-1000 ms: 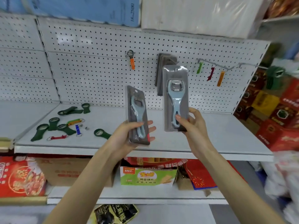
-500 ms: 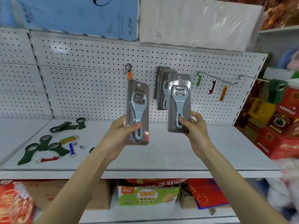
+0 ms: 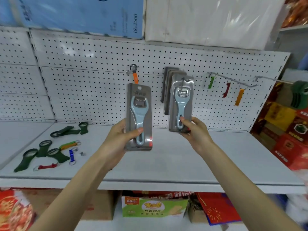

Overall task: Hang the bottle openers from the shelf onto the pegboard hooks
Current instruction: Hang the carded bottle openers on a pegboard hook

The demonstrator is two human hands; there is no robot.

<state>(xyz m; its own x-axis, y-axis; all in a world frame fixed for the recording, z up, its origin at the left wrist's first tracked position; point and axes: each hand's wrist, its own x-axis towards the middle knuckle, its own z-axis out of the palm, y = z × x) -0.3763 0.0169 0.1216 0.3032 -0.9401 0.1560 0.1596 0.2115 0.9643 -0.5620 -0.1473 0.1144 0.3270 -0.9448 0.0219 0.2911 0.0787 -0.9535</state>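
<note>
Above the right hand (image 3: pixel 195 130), the carded opener (image 3: pixel 181 104) it pinches by the lower end stands upright, its top slot level with the tip of a pegboard hook (image 3: pixel 186 80); whether the slot is already over the wire is too fine to tell. Just behind that card hang the hung packs (image 3: pixel 168 85), a few of the same kind on that hook. Beside it, the left hand (image 3: pixel 123 135) grips a second carded opener (image 3: pixel 139 117) round its lower half, thumb across the front, held clear of the pegboard (image 3: pixel 100 64); past its top edge an orange opener (image 3: pixel 135 77) dangles from its own hook. Out beyond the right hand, a long hook carries the keychain openers (image 3: pixel 225 90), green, red and orange; further right a green stack (image 3: pixel 298 95) hangs.

Down and away from the left hand, on the shelf (image 3: pixel 166 164), lie the dark green openers (image 3: pixel 45 147) and small coloured ones (image 3: pixel 71 155); cartons (image 3: pixel 155 207) sit below.

By my judgement the job is partway: several pieces are up, one is at the hook, one waits in the hand, and the loose lot on the shelf is yet to go.
</note>
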